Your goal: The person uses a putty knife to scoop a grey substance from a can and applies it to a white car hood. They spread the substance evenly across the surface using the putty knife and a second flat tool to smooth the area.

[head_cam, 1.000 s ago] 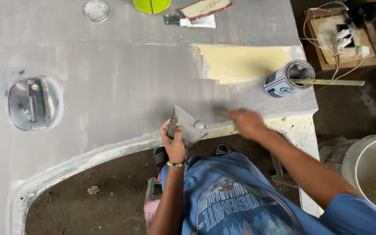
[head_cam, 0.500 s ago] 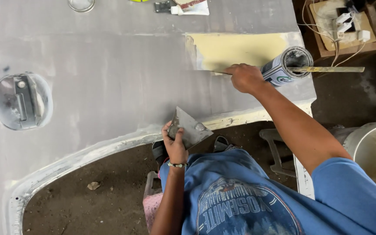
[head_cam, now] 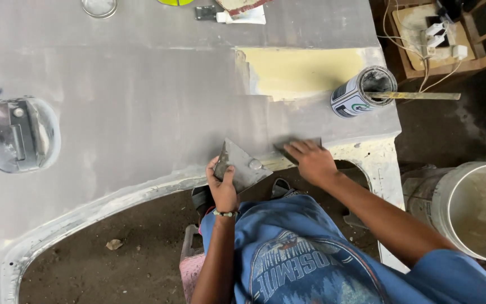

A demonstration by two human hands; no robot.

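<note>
Putty tin (head_cam: 361,93) stands open, stick (head_cam: 417,95) across its rim.

Panel (head_cam: 142,101): matt grey, smooth, filler-coated; one bare cream-yellow patch (head_cam: 305,70), flat finish. Cut edge (head_cam: 113,200) rough, whitish, crusted. Mixing plate (head_cam: 242,166): dull grey metal, smeared. Can (head_cam: 361,93): metal, printed label, putty-caked rim. Bucket (head_cam: 468,208): plastic, dusty white.
</note>
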